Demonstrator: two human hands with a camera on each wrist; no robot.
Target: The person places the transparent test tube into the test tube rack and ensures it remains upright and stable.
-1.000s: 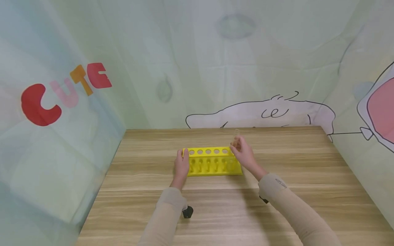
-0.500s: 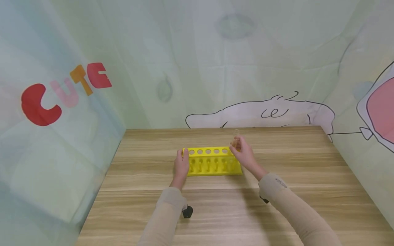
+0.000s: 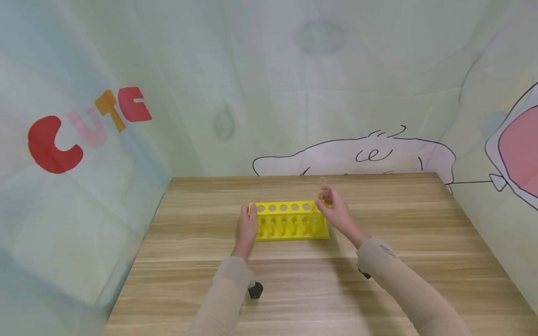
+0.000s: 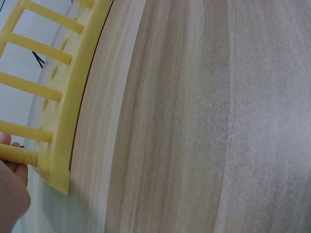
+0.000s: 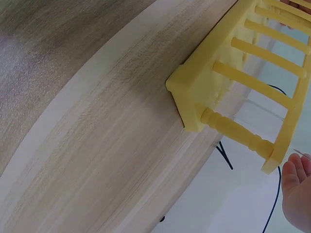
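Observation:
A yellow test tube rack stands on the wooden table, its upper bar pierced by a row of holes. My left hand grips the rack's left end, with the thumb in front. In the left wrist view, fingertips of the left hand show by the end post. A clear test tube stands in the hole at the rack's right end, its top rising above the bar. My right hand holds that tube with thumb and fingers near the bar. The tube is faint, and its lower part is hard to make out.
The wood-grained table runs up to a printed cloth wall behind. Another cloth wall borders it on the left. In the right wrist view, dark cables show beyond the table's edge.
My right hand has shifted slightly to the right at the tube, its thumb a little lower. The left hand and the rack have stayed put. The head view has turned very slightly.

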